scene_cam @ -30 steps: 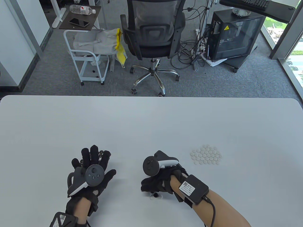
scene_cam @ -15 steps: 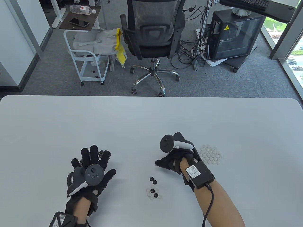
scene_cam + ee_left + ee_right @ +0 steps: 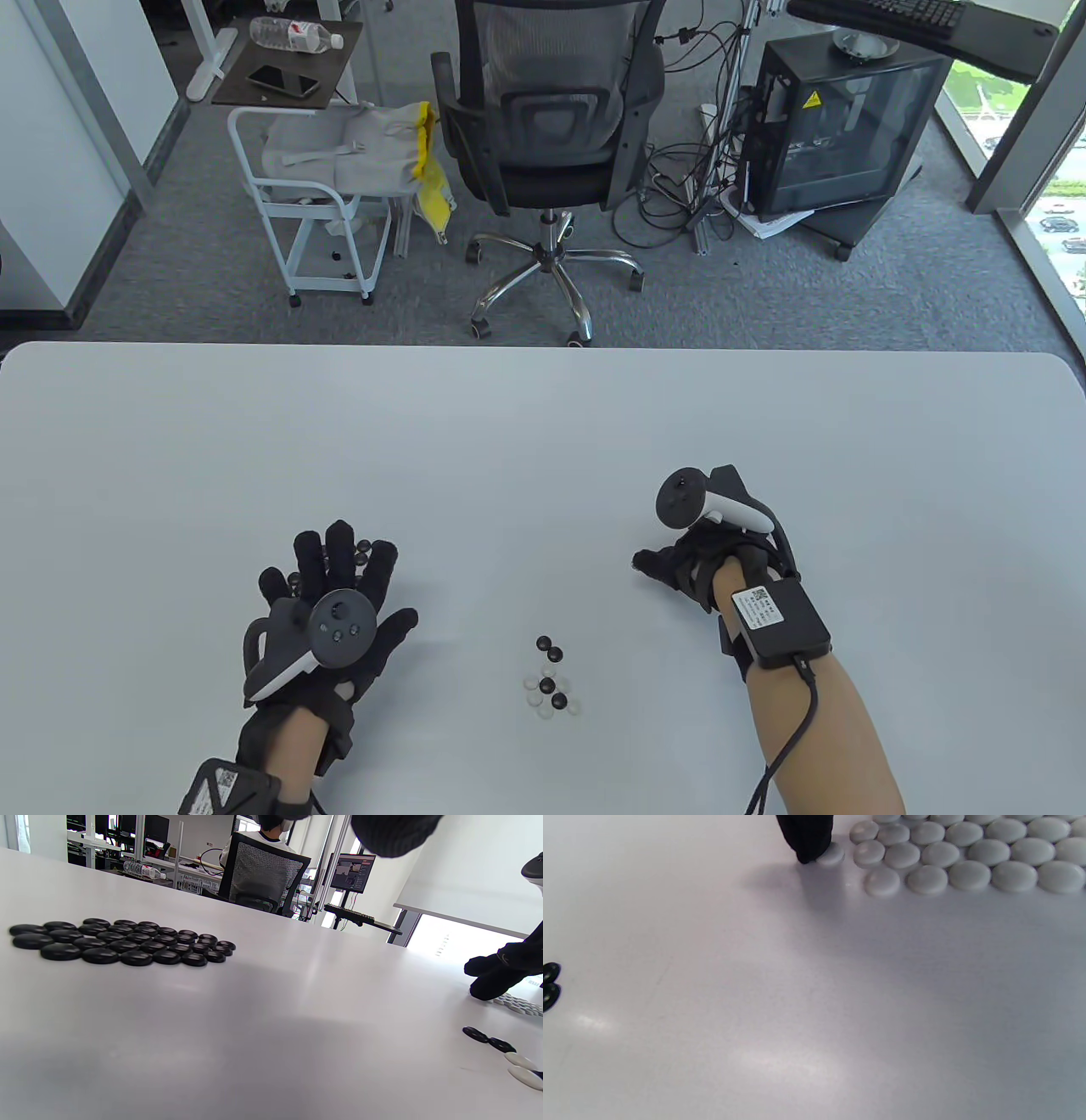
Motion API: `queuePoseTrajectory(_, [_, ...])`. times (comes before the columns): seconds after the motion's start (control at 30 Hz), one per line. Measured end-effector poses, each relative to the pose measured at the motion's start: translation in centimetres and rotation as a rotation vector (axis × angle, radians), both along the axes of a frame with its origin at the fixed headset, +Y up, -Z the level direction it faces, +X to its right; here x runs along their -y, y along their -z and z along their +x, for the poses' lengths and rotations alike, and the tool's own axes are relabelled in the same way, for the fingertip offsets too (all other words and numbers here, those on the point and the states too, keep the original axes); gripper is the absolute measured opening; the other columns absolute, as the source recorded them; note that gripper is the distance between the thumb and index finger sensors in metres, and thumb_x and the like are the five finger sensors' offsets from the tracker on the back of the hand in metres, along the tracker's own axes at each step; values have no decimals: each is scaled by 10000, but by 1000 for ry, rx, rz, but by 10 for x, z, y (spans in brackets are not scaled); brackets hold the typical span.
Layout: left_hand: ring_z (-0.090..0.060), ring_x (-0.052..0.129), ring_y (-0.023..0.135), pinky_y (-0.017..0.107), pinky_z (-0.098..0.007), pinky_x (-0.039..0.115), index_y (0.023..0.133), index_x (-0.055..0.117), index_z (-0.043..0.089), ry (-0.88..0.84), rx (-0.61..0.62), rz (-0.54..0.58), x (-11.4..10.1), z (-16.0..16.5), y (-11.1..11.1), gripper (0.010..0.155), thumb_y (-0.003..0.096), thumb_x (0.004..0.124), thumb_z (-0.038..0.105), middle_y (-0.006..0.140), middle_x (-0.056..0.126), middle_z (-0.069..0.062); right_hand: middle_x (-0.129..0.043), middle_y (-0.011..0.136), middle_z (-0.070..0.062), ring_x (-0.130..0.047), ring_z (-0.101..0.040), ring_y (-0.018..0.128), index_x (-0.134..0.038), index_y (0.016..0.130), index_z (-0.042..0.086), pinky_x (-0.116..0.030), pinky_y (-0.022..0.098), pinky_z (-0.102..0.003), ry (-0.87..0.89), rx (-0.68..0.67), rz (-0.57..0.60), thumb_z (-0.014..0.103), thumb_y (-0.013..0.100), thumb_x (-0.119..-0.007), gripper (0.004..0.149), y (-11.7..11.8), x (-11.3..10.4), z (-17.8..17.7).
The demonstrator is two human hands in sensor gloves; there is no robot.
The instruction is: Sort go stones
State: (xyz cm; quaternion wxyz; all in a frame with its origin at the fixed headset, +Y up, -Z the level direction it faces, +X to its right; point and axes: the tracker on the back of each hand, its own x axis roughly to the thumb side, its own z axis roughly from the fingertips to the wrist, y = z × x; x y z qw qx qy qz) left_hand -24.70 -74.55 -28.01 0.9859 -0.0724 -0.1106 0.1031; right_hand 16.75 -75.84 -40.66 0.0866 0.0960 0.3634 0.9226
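Right hand sets a fingertip on one round white stone beside the white cluster; nudge gently to keep rows; left hand lies flat, fingers straight, over black stones; mixed pile waits.

Bright daylight from windows beyond the right hand, soft shadows under it, mild glare on the table, wide-angle edge bowing, wrist views slightly soft.

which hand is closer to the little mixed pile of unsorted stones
Right, though not by much. The right hand sits up and to the right of the mixed pile, over the white stone group. The left hand lies flat farther off to the pile's left.
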Motion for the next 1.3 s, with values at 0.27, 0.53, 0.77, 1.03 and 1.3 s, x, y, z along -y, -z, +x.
queuePoseTrajectory(0.27, [-553, -162, 962, 500, -821, -18, 1216, 228, 182, 2, -2, -1, 0, 0, 0, 794, 600, 557, 559, 1151, -116, -281, -70, 1117, -438, 27, -698, 915, -640, 1138, 41, -136, 561, -917, 18, -49, 38, 495, 603, -512, 713, -4, -8, -7])
queuePoseTrajectory(0.53, [-553, -165, 962, 500, -821, -21, 1217, 224, 184, 4, -2, -5, 0, 1, 0, 795, 600, 556, 560, 1151, -118, -280, -99, 1128, -434, 14, -700, 918, -718, 1098, 30, -151, 561, -916, 87, -313, 8, 496, 604, -514, 710, -39, -26, -57])
queuePoseTrajectory(0.77, [-552, -164, 962, 500, -821, -19, 1217, 225, 184, 6, 0, 0, 0, 1, 0, 794, 600, 557, 560, 1151, -117, -281, -110, 1132, -429, 4, -701, 919, -701, 1105, 55, -163, 562, -915, 135, -517, -66, 501, 603, -512, 697, -82, -21, -97])
queuePoseTrajectory(1.03, [-554, -163, 962, 500, -822, -17, 1217, 228, 185, 4, 1, 10, -2, 1, -1, 794, 600, 556, 561, 1152, -114, -281, -81, 1121, -434, 19, -701, 909, -667, 1121, 66, -155, 559, -915, 144, -592, -117, 503, 601, -505, 698, -98, -3, -118])
queuePoseTrajectory(1.3, [-553, -163, 962, 500, -821, -19, 1217, 228, 182, -1, -1, 10, -2, 1, -2, 794, 601, 557, 559, 1151, -116, -282, -86, 1123, -431, 19, -697, 910, -671, 1118, 75, -154, 558, -915, 96, -529, -107, 501, 600, -506, 690, -86, 1, -101])
